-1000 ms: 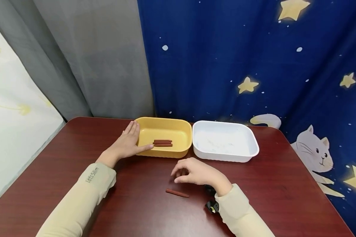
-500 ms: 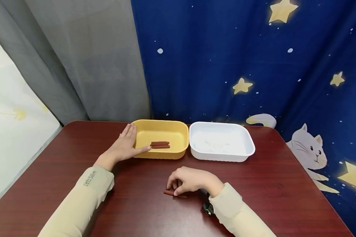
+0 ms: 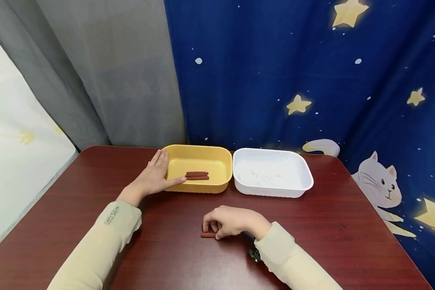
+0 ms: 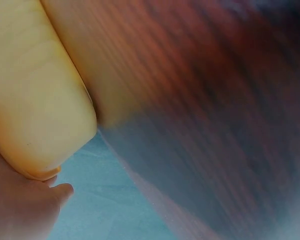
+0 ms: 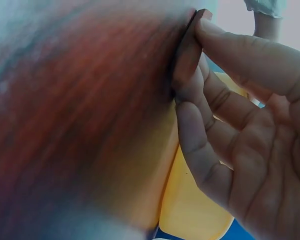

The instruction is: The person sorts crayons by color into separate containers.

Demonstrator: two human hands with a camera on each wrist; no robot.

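In the head view my left hand [image 3: 150, 179] rests on the yellow plastic bin [image 3: 217, 188], its fairly straight fingers along the left rim and the thumb over the front rim. Several reddish-brown sticks [image 3: 197, 176] lie inside, close to the front wall. On the table before the bin, my right hand [image 3: 235, 220] pinches another reddish-brown stick [image 3: 208, 235]. The right wrist view shows the thumb at one end of this short faceted stick [image 5: 187, 57] and fingertips against its other side. Part of the stick is hidden by the hand.
A white plastic bin [image 3: 272, 192] stands just right of the yellow one, with faint specks on its floor. Both sit near the back edge of the dark red wooden table [image 3: 166, 257]. Behind hang a grey curtain [image 3: 130, 80] and a blue starry curtain [image 3: 246, 80].
My right hand has come down onto the loose stick and taken hold of it; the stick has turned slightly, now lying nearly level across the view. The left hand stays at the yellow bin.
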